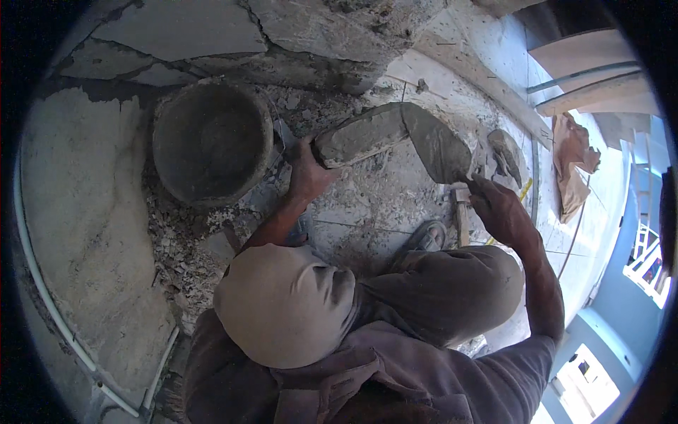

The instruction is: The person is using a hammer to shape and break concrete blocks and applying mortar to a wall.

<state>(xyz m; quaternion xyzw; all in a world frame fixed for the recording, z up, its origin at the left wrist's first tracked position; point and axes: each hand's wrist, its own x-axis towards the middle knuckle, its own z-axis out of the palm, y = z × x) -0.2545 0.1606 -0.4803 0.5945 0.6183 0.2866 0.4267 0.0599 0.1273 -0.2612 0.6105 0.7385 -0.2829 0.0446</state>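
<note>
My left hand (309, 172) grips the near left end of a grey, mortar-smeared brick (364, 138), which is held up at a slant above the rubble. In my right hand (500, 210) is a trowel (439, 146), its fingers closed round the handle. The trowel's blade is coated with wet grey mortar and meets the right end of the brick. Left of my left hand stands a round bucket (267, 145), grey with mortar inside.
Broken rubble (183, 268) lies around the bucket. A cracked stone wall (183, 32) rises at the back. A loose stone chunk (505, 154) and a crumpled brown paper bag (571, 159) lie to the right. A wooden piece (462, 219) lies near my shoe (428, 235).
</note>
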